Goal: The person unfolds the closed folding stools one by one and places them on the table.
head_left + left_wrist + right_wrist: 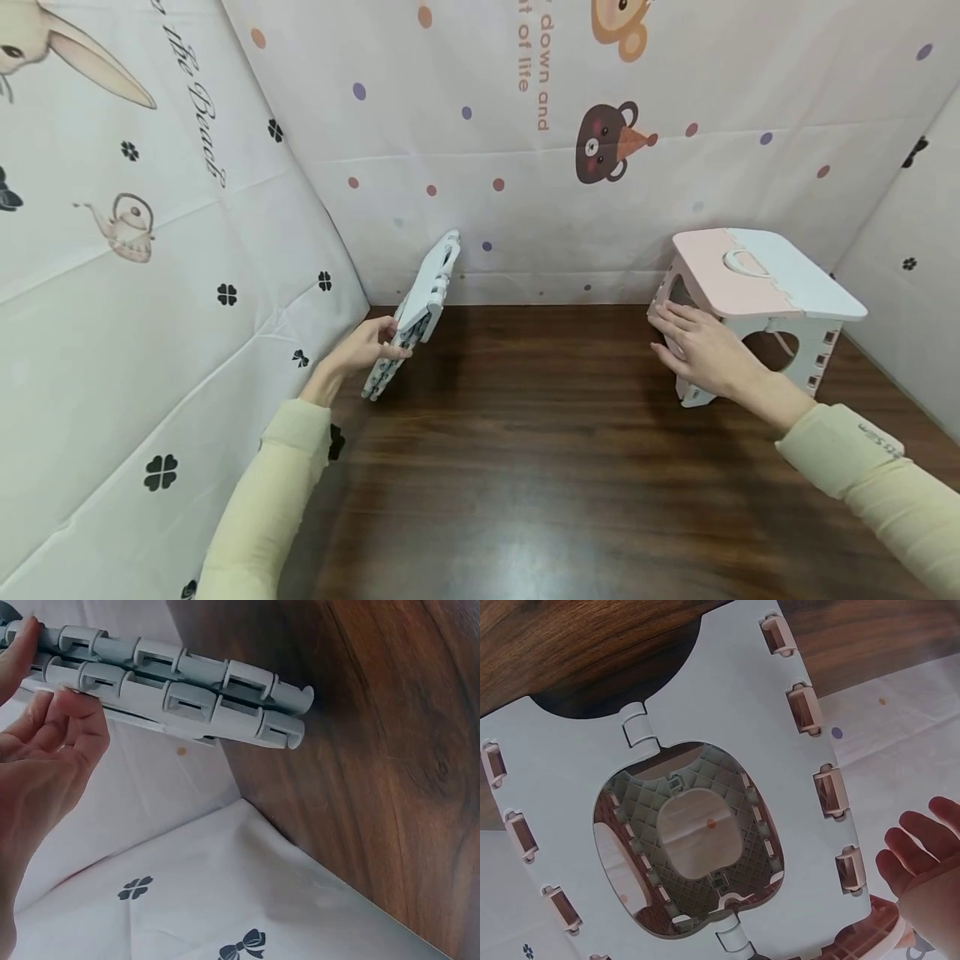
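Head view, and here's the pink-and-white folding step stool (813, 271), standing unfolded on a dark wood-grain surface (517, 433)! That is our landmark. Just off its near left corner comes the right hand (701, 346), fingers loosely extended and parted, gripping nothing; whether the fingertips brush the stool, I cannot tell. Well to the left of the stool, the left hand (367, 346) has a flat-folded white stool (427, 283), tilted, pinched between thumb and curled fingers; the left wrist view shows grey and white hinge knuckles lined along its edge.

Now the room! Behind the stool rises a white printed back sheet (525, 225), scattered with coloured dots, and to the stool's upper left a brown bear (596, 150) wears an orange party hat. Far left of the stool slopes a left-hand sheet (90, 358) with black clovers, a teapot (132, 229) and a long-eared rabbit (22, 33). Right of the stool, another white sheet (926, 217). A pale glare (525, 550) shines on the wood, nearer the camera than the stool.
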The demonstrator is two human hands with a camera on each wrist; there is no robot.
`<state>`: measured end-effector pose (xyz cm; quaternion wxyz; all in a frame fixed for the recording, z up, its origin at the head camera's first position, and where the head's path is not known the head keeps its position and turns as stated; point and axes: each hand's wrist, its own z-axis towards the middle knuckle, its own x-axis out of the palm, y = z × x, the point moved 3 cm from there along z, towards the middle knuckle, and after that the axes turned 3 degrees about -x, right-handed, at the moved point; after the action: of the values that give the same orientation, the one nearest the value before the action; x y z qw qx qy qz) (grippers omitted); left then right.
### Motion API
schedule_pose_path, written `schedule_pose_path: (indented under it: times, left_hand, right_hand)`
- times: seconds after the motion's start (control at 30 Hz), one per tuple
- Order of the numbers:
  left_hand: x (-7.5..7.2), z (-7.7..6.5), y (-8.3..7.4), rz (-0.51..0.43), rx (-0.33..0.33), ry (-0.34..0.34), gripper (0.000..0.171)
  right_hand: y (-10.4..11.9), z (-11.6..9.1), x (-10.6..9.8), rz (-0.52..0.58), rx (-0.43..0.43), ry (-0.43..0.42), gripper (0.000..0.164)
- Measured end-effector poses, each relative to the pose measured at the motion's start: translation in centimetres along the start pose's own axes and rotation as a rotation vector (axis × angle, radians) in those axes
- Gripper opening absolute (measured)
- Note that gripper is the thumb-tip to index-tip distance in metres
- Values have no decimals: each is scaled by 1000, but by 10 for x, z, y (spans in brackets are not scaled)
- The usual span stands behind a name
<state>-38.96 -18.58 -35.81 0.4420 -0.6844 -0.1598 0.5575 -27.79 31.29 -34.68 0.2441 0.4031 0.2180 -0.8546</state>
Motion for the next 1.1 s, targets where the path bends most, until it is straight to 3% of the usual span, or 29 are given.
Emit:
schedule_pose_path:
  times: [0.13, 0.23, 0.57, 1.1]
  left_hand:
    - [1, -11, -24, -60, -6, -4, 27]
    - [3, -12, -28, -91, -6, -1, 27]
    - [14, 4, -8, -145, 16, -28, 41]
    - [38, 10, -22, -214, 16, -50, 46]
  right_hand:
    - [1, 1, 1, -15, 3, 14, 45]
    - [2, 2, 2, -28, 7, 28, 47]
    - [4, 4, 1, -25, 15, 36, 47]
    - [4, 5, -1, -21, 12, 33, 46]
